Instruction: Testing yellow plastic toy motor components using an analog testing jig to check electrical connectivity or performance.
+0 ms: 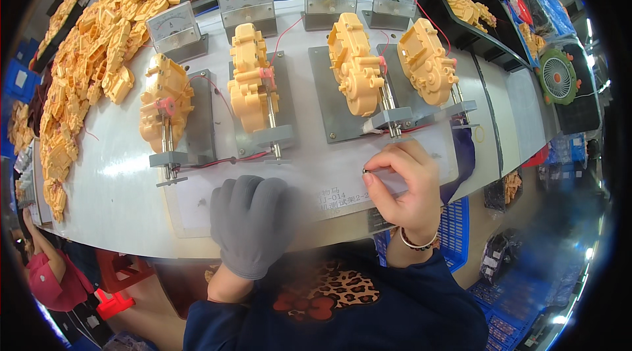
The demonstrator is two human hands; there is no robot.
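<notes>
My left hand (249,223), in a grey glove, rests low over the white sheet (197,209) with its fingers curled together; anything inside them is hidden. My bare right hand (409,183) pinches a tiny dark piece (366,171) between thumb and forefinger, too small to name. Ahead stand four test stands in a row, each carrying a yellow plastic gearbox: far left (164,104), centre left (251,81), centre right (355,65) and far right (426,61). Metal pins and grey blocks (390,119) sit at their near ends. My right fingers are just below the centre-right stand.
Analog meters (245,2) stand behind the test stands, joined by thin red wires. A big heap of yellow housings (99,55) covers the left side. At the right are a black tray (484,28) and a green fan (558,78). A blue basket (455,232) sits below the table edge.
</notes>
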